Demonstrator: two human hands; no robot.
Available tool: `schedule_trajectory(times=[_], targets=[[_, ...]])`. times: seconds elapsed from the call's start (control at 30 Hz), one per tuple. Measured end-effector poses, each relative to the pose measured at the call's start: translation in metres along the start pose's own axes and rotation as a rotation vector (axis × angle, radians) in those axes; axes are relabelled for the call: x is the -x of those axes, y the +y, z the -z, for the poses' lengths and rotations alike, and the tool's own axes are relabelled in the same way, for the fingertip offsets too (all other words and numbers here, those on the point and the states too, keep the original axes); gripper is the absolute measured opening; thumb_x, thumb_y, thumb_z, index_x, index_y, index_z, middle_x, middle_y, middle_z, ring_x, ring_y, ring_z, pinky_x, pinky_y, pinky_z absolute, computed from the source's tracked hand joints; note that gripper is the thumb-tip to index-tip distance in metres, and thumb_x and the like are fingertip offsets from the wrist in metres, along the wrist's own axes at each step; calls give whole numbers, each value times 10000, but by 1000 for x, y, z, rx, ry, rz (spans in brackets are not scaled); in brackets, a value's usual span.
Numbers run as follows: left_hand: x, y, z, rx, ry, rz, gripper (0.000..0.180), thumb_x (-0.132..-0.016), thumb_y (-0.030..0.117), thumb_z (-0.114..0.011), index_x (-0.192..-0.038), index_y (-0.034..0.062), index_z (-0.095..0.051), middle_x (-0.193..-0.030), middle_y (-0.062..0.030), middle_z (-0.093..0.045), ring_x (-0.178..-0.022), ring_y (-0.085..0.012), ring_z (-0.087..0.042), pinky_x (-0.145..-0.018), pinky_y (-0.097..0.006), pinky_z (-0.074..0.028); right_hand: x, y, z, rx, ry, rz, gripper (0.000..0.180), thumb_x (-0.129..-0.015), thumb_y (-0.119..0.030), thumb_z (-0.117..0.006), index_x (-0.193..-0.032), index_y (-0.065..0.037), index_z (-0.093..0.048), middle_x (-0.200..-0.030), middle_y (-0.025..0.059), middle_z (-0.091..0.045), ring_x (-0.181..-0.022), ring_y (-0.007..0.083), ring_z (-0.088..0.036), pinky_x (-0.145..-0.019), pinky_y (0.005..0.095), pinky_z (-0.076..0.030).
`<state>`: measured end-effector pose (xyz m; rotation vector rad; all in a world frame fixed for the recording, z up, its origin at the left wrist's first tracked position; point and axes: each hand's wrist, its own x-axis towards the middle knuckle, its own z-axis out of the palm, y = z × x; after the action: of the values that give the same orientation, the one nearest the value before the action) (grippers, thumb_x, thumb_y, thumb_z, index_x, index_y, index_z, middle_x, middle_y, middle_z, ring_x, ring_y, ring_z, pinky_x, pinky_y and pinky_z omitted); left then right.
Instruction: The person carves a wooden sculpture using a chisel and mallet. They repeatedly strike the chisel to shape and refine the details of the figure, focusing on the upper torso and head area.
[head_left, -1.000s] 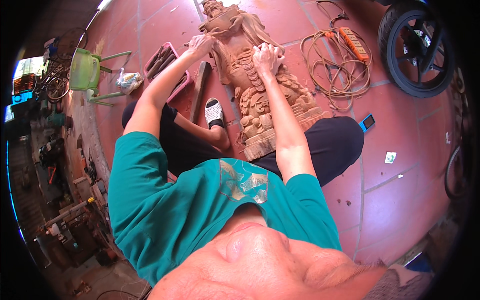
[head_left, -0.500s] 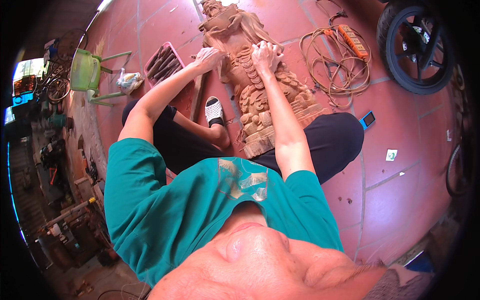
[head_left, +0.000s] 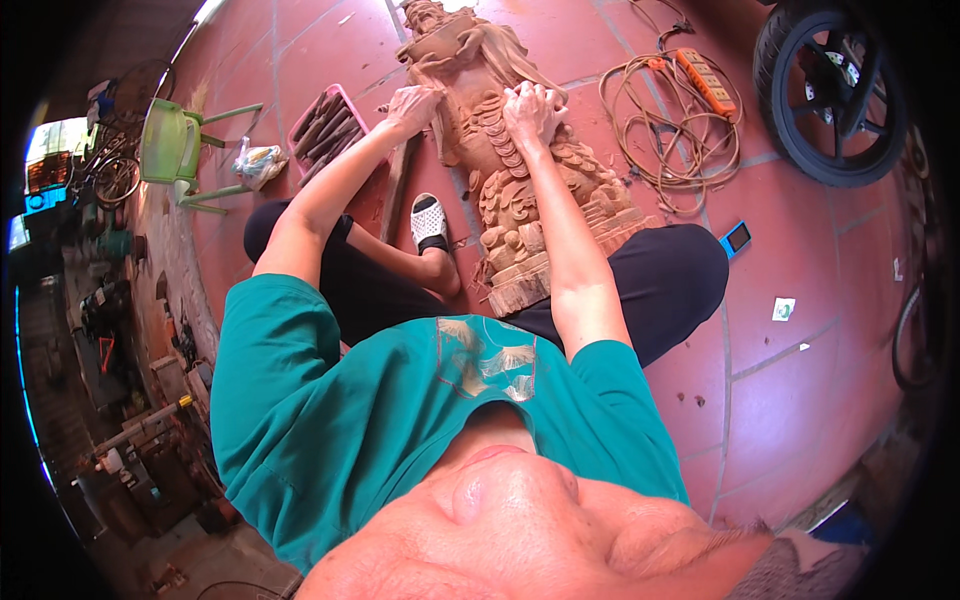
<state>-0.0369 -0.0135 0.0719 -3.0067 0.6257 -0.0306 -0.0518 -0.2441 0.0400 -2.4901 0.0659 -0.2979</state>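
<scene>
A carved reddish-brown wooden statue (head_left: 470,70) of a robed figure lies on the floor, its stepped base near my knees. My left hand (head_left: 412,106) is closed at the statue's left edge; a small dark end shows beyond the fist, but what it grips is mostly hidden. Farther right, my right hand (head_left: 532,112) presses onto the statue's carved middle, fingers bent and gripping its surface. Beside my left forearm stands a pink basket (head_left: 355,103) filled with dark, stick-like tools (head_left: 328,128).
A wooden bar (head_left: 396,190) lies between the basket and my sandalled foot (head_left: 430,225). To the right are a coiled cable (head_left: 640,150), an orange power strip (head_left: 705,82), a black wheel (head_left: 835,95) and a small blue device (head_left: 736,240). A green chair (head_left: 170,140) is at left.
My left hand has shifted slightly left and up along the statue's edge, its arm moving with it. My right hand stays in place on the statue.
</scene>
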Motion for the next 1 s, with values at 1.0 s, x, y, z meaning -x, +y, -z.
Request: schedule_trajectory(times=[1.0], targets=[[-15, -25, 0, 88, -21, -97, 304, -856, 153, -538, -1137, 157, -653, -1034, -113, -674, -910, -311, -659, -752, -406, -538, 0, -1, 2, -16, -16, 5, 329, -918, -395, -494, -1012, -106, -621, -1119, 110, -591, -1152, 362, -451, -936, 597, -298]])
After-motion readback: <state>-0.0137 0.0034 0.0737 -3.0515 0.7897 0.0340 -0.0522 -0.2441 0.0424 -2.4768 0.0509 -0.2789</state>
